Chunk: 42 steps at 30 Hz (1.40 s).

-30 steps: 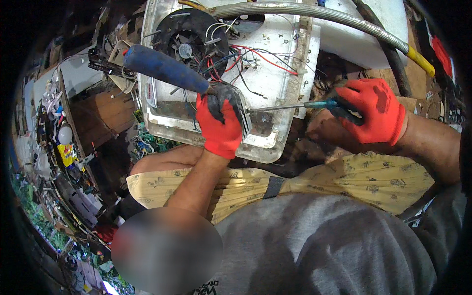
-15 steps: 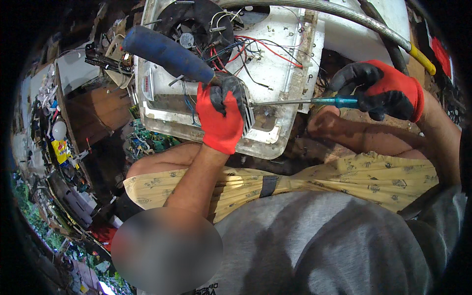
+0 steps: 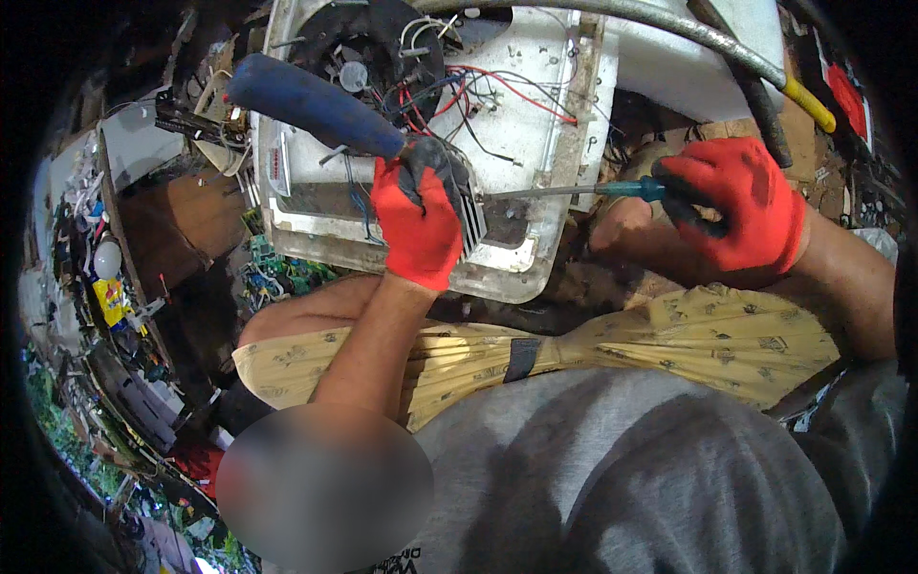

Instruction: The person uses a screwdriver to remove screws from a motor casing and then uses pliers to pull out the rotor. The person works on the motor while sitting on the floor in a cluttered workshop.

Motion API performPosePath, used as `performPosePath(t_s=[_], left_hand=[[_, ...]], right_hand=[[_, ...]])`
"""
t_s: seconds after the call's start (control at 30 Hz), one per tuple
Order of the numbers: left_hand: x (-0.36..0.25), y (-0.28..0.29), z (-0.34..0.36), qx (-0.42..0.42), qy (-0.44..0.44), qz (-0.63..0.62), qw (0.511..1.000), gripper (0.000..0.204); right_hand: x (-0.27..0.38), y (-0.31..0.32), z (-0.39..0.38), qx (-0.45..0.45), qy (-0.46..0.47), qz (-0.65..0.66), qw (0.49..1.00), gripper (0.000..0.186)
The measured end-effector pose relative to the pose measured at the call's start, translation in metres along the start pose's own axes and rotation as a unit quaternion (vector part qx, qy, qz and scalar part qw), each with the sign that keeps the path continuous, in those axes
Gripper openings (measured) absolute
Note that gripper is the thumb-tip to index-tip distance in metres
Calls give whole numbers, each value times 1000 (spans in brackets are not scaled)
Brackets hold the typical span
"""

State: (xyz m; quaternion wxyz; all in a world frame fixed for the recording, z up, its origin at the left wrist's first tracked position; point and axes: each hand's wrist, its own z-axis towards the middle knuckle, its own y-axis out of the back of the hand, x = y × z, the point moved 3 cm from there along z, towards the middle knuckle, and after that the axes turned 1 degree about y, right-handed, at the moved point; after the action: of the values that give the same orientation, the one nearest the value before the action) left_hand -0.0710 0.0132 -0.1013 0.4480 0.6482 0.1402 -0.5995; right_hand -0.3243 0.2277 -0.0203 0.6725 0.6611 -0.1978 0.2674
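Observation:
My left hand point(image 3: 416, 225), in a red and black glove, is closed round a finned metal block like a heat sink point(image 3: 473, 222). Much of the block is hidden by the glove. A thick blue tool handle point(image 3: 311, 105) slants from beside those fingers to the upper left; I cannot tell whether the hand grips it too. My right hand point(image 3: 732, 206), gloved alike, has its fingers wrapped round the teal handle of a screwdriver point(image 3: 631, 189). The shaft runs left, with its tip at the block's right side. Beneath is a dirty white appliance panel point(image 3: 521, 124).
A black round fan-like part point(image 3: 311, 43) and loose red and dark wires point(image 3: 469, 96) lie on the panel. A braided hose point(image 3: 669, 29) with a yellow end point(image 3: 808, 103) arches across the top. Green circuit boards point(image 3: 287, 273) and scrap are piled at left.
My right hand has turned over on the screwdriver, from loosely spread fingers to a closed grip, and its back now shows. The left hand keeps its hold; the whole view has shifted slightly.

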Motion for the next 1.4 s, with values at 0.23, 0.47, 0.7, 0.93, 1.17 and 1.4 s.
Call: performPosePath(t_s=[0.23, 0.47, 0.7, 0.93, 1.17, 1.4], left_hand=[[-22, -8, 1, -35, -4, -9, 999, 16], [-23, -5, 4, -8, 82, -140, 987, 22], [-19, -2, 9, 8, 44, -211, 977, 17], [0, -2, 6, 18, 80, -121, 989, 21], [-4, -2, 6, 2, 34, -70, 997, 14], [-8, 1, 12, 22, -26, -19, 999, 15]], right_hand=[[-33, -11, -2, 125, -383, 413, 817, 30], [-32, 0, 2, 107, -299, 492, 811, 43], [-30, 4, 5, 187, -377, 418, 805, 36], [-14, -6, 2, 32, -335, 264, 904, 27], [6, -2, 0, 150, -347, 363, 852, 31], [33, -11, -6, 63, -38, 46, 996, 28]])
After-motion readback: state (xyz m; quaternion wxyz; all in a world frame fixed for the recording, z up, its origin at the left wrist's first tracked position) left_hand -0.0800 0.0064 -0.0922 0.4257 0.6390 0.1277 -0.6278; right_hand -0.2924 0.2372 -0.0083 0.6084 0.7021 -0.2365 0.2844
